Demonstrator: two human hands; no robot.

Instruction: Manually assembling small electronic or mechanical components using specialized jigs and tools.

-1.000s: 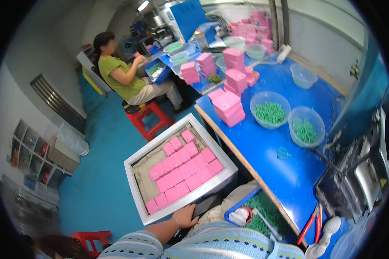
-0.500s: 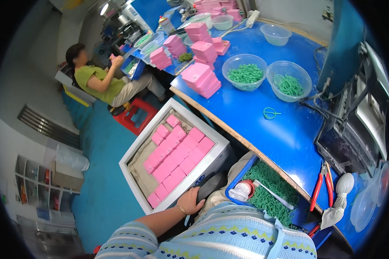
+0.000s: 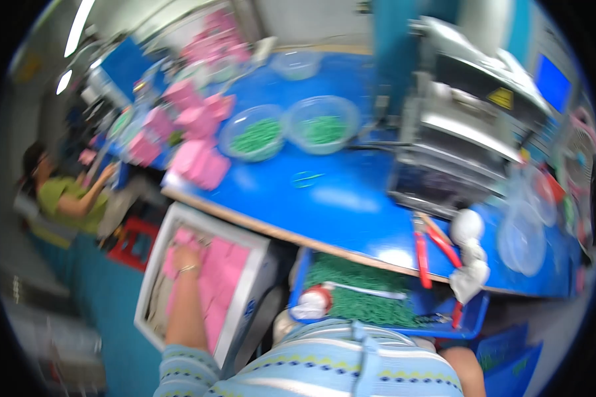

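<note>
My left hand [image 3: 187, 257] reaches into the white-rimmed box [image 3: 153, 268] on the left, over the rows of pink blocks [image 3: 226, 278]. It touches or hovers just above the blocks at the box's far end. Motion smears its fingers, so their grip does not show. A bracelet circles the wrist. Of my right arm only a bent bare part [image 3: 463, 372] shows at the lower right, and the right hand is hidden. Before me a blue tray [image 3: 473, 324] holds many thin green pieces [image 3: 357, 301], a white-handled brush [image 3: 367, 291] and a small red-and-white jar [image 3: 314, 301].
Pink block stacks [image 3: 202, 162] stand on the blue table [image 3: 351, 218]. Two clear bowls [image 3: 251, 135] hold green pieces, and a green ring-like piece [image 3: 306, 178] lies nearby. Red-handled pliers [image 3: 422, 255] rest by a machine [image 3: 457, 145]. A person in green [image 3: 73, 202] sits at left.
My left hand has moved from the box's near side into the box, over the blocks. The view has swung to the right and is blurred.
</note>
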